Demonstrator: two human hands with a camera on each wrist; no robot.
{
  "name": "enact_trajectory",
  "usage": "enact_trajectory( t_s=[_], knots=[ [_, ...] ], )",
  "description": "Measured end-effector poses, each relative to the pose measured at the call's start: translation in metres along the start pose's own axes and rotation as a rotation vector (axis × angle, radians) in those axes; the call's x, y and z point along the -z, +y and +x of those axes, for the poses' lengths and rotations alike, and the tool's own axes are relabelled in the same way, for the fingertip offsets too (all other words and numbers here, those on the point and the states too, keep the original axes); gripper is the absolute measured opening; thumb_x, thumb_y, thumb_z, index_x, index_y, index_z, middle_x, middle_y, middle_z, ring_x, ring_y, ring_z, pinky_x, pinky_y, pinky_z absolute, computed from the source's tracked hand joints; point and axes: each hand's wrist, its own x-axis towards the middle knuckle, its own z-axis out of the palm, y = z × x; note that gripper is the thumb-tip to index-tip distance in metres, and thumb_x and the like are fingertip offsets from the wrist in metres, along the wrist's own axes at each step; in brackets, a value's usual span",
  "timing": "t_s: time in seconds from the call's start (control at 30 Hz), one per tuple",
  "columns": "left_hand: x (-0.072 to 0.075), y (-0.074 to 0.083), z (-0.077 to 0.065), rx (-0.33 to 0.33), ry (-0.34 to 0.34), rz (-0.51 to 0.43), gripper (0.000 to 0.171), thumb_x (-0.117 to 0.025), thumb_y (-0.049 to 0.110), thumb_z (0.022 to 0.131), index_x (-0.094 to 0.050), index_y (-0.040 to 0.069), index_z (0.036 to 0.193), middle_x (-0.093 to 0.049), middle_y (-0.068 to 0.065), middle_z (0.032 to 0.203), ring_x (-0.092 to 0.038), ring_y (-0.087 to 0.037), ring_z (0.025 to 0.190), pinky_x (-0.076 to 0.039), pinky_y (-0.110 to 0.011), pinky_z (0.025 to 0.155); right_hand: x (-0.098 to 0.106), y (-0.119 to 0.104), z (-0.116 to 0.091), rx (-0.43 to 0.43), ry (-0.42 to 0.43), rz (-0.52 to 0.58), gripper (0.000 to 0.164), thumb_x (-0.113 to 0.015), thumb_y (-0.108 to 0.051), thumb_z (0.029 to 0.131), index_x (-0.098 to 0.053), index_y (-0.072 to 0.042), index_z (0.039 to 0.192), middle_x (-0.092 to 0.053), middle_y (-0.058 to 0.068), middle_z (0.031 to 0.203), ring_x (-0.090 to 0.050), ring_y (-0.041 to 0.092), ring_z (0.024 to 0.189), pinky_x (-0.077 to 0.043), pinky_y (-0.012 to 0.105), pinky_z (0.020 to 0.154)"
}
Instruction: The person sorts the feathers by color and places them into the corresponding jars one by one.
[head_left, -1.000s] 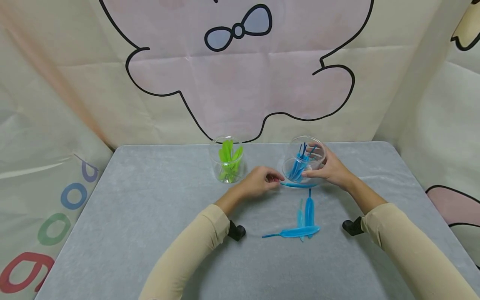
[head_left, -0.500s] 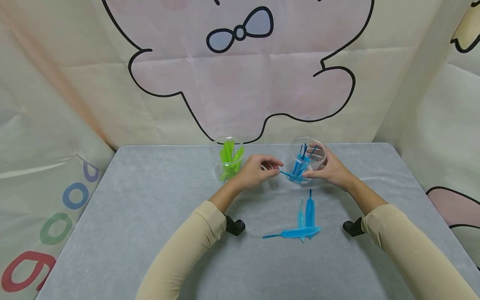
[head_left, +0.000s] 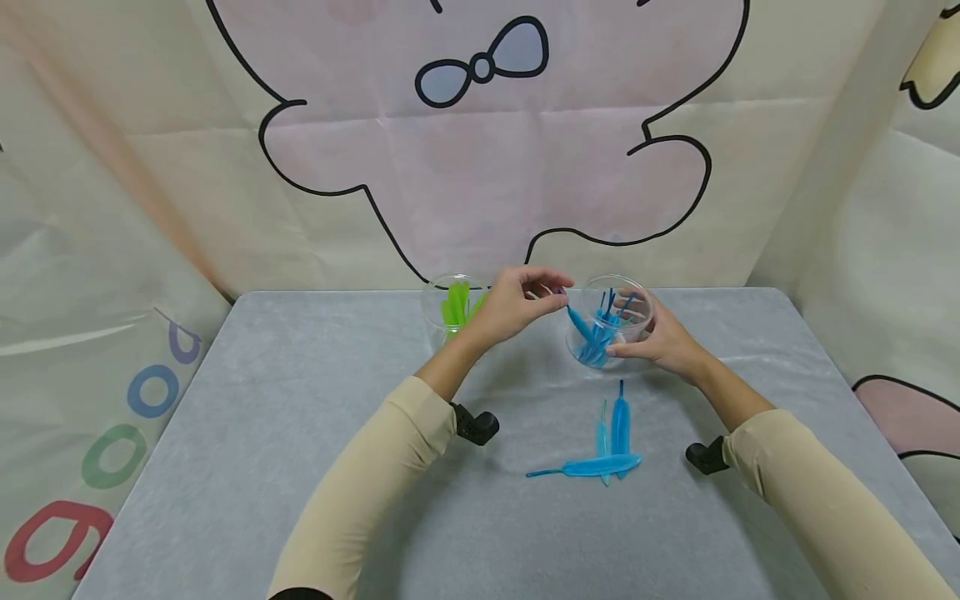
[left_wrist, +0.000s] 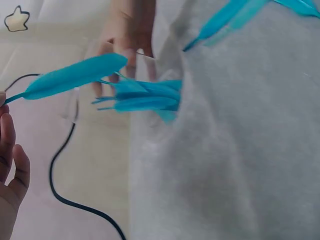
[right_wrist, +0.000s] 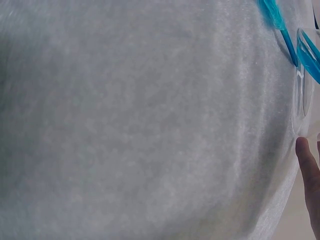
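Observation:
My left hand [head_left: 517, 304] is raised beside the right-hand clear cup [head_left: 576, 343], pinching a blue feather [head_left: 580, 323] by its quill. In the left wrist view the held feather [left_wrist: 75, 77] points toward the cup's mouth; whether its tip is inside I cannot tell. Several blue feathers [left_wrist: 145, 102] stand in that cup, quills up. Around the cup's right side, my right hand [head_left: 663, 337] holds it with thumb in front and fingers behind. On the table in front, a blue feather [head_left: 600, 466] lies across a darker blue feather [head_left: 620, 425] and a paler feather [head_left: 602, 437].
A second clear cup [head_left: 435, 333] with green feathers [head_left: 455, 304] stands to the left, partly hidden by my left hand and wrist. Both cups are near the back edge of the grey cloth-covered table [head_left: 262, 417]. A printed curtain [head_left: 450, 167] hangs right behind it.
My left hand has picked up the blue feather that lay in front of the cup and lifted it up, quill first, to the rim's height. The right hand has stayed on the cup.

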Motion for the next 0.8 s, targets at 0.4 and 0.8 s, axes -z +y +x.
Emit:
enact_trajectory(
  t_s=[0.4, 0.8],
  knots=[
    [0.005, 0.032, 0.024, -0.071, 0.047, -0.042, 0.020, -0.069, 0.005, 0.093, -0.071, 0.000, 0.112, -0.069, -0.008, 0.098, -0.063, -0.017, 0.082, -0.055, -0.028, 0.073, -0.001, 0.000, 0.001, -0.005, -0.003, 0.014, 0.086, -0.083, -0.009, 0.081, -0.031, -0.012, 0.149, -0.043, 0.015, 0.148, -0.040, 0.036, 0.137, -0.040, 0.060, 0.103],
    [0.007, 0.051, 0.047, -0.075, 0.096, -0.047, 0.020, -0.069, 0.005, 0.093, -0.071, -0.001, 0.112, -0.069, -0.010, 0.100, -0.061, -0.019, 0.084, -0.053, -0.026, 0.077, 0.000, 0.000, -0.001, -0.010, -0.009, 0.013, 0.091, -0.082, -0.012, 0.083, -0.025, -0.014, 0.153, -0.039, 0.020, 0.151, -0.038, 0.043, 0.137, -0.037, 0.066, 0.103]
  ],
)
